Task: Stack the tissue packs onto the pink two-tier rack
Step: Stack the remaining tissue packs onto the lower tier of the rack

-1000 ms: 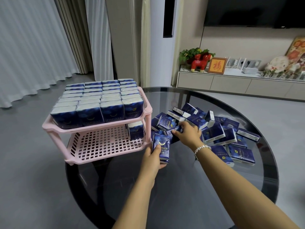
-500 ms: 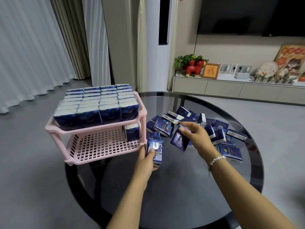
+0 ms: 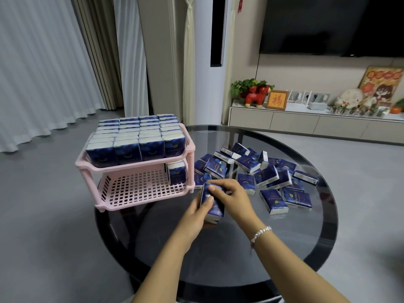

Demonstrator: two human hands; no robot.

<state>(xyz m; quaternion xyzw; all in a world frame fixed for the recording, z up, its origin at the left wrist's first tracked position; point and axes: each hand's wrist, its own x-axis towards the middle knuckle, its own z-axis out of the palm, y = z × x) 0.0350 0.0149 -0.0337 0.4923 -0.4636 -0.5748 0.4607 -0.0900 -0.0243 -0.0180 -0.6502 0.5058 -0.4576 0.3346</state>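
Since the earlier frame the right hand (image 3: 231, 199) has come back from the loose pile and now meets the left hand (image 3: 196, 212) in front of the rack, where both close on a small stack of tissue packs (image 3: 213, 203). Before, the left hand alone held packs there while the right one lifted a pack from the heap.

The round dark glass counter (image 3: 218, 259) carries everything. On its left part stands the pink two-tier rack (image 3: 140, 189). The upper tier (image 3: 133, 167) is packed full with upright blue packs in four rows. The lower tier (image 3: 135, 193) holds packs only at its right end (image 3: 176, 174), standing upright against the rear right post.

To the right of the rack, a loose heap of blue packs (image 3: 273, 178) lies scattered on the glass, some flat, some on edge.

The held stack sits just off the rack's front right corner, above the glass. The left hand wraps it from below and the left side, thumb on its face; the right hand's fingers curl over its top and right side. A white bead bracelet (image 3: 261, 234) circles the right wrist.
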